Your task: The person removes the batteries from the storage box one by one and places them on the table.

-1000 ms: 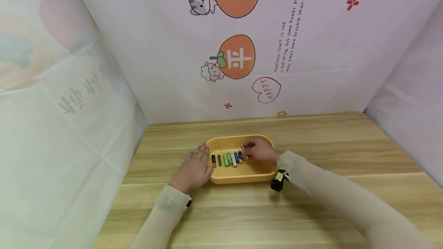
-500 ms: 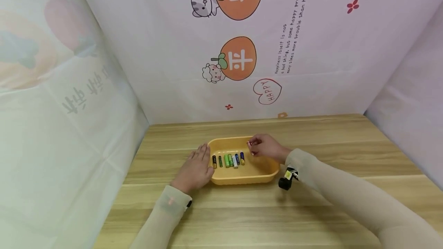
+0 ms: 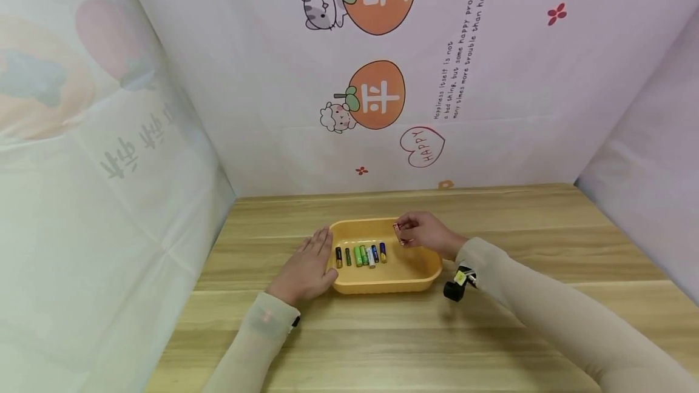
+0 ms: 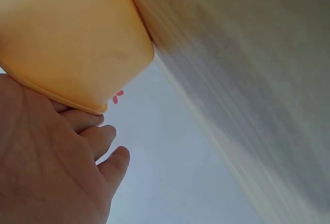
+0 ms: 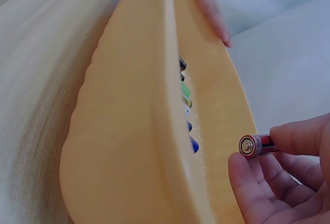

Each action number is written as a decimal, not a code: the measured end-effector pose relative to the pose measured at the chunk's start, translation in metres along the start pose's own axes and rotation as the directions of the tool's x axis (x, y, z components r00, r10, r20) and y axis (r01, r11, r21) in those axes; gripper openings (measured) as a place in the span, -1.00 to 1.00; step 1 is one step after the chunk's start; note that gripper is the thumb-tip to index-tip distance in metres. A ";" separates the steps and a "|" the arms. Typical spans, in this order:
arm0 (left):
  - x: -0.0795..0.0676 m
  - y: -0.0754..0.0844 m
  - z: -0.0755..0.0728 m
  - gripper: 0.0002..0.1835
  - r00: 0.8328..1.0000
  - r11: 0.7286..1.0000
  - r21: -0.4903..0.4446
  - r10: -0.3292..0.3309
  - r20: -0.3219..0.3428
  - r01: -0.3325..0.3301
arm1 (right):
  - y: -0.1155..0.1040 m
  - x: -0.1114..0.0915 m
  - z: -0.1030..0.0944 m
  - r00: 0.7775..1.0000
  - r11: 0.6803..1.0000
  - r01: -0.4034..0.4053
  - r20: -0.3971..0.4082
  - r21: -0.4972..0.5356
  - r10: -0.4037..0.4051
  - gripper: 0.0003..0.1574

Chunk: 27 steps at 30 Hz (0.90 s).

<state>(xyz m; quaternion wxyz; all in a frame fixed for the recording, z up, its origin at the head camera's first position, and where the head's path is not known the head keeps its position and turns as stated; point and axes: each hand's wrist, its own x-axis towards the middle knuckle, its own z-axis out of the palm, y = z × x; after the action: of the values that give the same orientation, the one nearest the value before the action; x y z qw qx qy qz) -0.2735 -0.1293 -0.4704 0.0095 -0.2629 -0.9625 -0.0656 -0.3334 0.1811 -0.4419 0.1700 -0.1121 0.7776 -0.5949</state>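
My right hand (image 3: 428, 234) pinches a red battery (image 5: 264, 144) between thumb and fingers, over the right part of a yellow plastic tray (image 3: 382, 287). Its silver end faces the right wrist camera. My left hand (image 3: 307, 267) lies along the tray's left rim, fingers extended and touching it. Inside the tray, several batteries stand in a loose side-by-side row: a black-and-gold battery (image 3: 338, 258) at the left, a thin dark green battery (image 3: 347, 256), a bright green battery (image 3: 358, 256), a white battery (image 3: 371, 258) and a blue-and-gold battery (image 3: 383, 253) at the right end.
The tray sits on a wood-grain table (image 3: 360, 344). Behind it rises a white printed cloth wall (image 3: 273, 138), with further cloth at the left and right sides. A small black camera (image 3: 455, 290) hangs from the right wrist.
My right hand has moved a little right with the red battery, away from the battery row. The left hand stays at the tray's left rim. The head view has shifted slightly.
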 end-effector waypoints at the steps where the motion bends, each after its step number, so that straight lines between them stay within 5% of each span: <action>1: 0.000 0.000 0.000 -0.20 1.000 1.000 0.004 -0.002 0.000 0.002 | -0.001 0.000 -0.001 1.000 1.000 -0.005 -0.001 0.010 0.005 -0.57; 27: -0.001 0.004 -0.002 -0.20 1.000 0.999 0.022 -0.031 -0.007 0.031 | 0.006 -0.023 -0.051 0.997 0.999 0.041 -0.061 0.027 -0.039 -0.47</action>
<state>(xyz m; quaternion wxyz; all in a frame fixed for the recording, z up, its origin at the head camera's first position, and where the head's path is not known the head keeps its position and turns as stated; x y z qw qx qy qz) -0.2710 -0.1269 -0.4678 0.0149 -0.2477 -0.9671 -0.0559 -0.3324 0.2368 -0.4331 0.1362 -0.1072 0.7715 -0.6122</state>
